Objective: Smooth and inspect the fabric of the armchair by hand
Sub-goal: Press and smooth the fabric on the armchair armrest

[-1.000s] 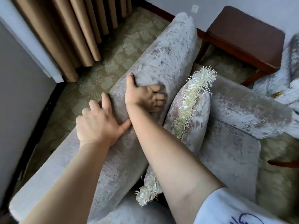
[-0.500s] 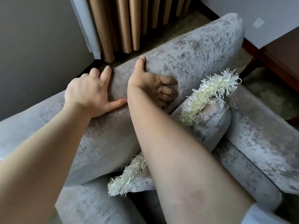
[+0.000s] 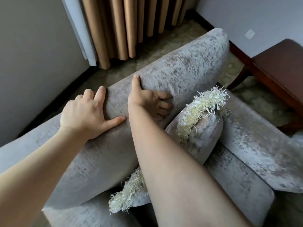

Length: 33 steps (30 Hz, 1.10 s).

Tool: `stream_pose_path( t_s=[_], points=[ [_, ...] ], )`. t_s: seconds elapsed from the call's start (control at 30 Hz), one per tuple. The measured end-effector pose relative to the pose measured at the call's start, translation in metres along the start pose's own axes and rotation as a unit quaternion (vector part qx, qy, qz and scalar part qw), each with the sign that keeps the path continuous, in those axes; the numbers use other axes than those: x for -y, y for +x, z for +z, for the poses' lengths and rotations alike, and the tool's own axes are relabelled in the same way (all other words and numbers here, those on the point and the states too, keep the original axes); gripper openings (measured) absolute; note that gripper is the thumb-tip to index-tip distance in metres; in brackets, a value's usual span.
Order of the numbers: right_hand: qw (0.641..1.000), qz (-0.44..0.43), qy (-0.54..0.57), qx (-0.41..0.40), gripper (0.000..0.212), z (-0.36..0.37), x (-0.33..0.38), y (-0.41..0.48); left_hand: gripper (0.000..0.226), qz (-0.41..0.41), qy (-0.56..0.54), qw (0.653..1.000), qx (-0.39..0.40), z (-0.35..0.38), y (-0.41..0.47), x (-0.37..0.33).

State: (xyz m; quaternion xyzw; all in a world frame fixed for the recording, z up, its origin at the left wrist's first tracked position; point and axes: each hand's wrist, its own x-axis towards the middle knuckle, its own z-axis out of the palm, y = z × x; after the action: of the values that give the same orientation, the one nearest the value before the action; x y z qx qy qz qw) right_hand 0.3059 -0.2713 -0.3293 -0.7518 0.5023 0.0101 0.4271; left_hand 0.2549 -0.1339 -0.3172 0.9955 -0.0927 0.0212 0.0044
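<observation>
The grey velvet armchair (image 3: pixel 188 69) fills the middle of the view, its thick backrest running from lower left to upper right. My left hand (image 3: pixel 85 113) lies spread over the top of the backrest, fingers curled over the far edge and thumb pointing right. My right hand (image 3: pixel 147 99) presses flat on the backrest's front face, thumb up on the top edge and fingers spread toward the cushion. A grey cushion (image 3: pixel 201 133) with a cream fringe leans against the backrest under my right forearm.
Tan curtains (image 3: pixel 131 25) hang behind the chair above patterned carpet (image 3: pixel 157 46). A grey wall (image 3: pixel 32 63) stands at left. A dark wooden side table (image 3: pixel 278 68) sits at right, beyond the chair's right armrest (image 3: pixel 255 149).
The view has swung over the chair. Both hands stay pressed on the backrest, having slid slightly along the fabric; the left thumb now reaches closer to my right wrist.
</observation>
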Motion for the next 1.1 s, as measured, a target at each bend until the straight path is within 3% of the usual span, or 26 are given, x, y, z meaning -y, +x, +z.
stream_pose_path(
  t_s=[0.67,1.1],
  points=[
    [0.995,-0.042,0.034,-0.079,0.130,0.010,-0.014,-0.013,0.093,0.018,0.018,0.998,-0.053,0.015,-0.016,-0.001],
    [0.999,-0.047,0.024,0.010,0.131,0.008,-0.012,0.006,0.101,-0.009,0.026,0.999,-0.016,0.012,-0.013,-0.007]
  ],
)
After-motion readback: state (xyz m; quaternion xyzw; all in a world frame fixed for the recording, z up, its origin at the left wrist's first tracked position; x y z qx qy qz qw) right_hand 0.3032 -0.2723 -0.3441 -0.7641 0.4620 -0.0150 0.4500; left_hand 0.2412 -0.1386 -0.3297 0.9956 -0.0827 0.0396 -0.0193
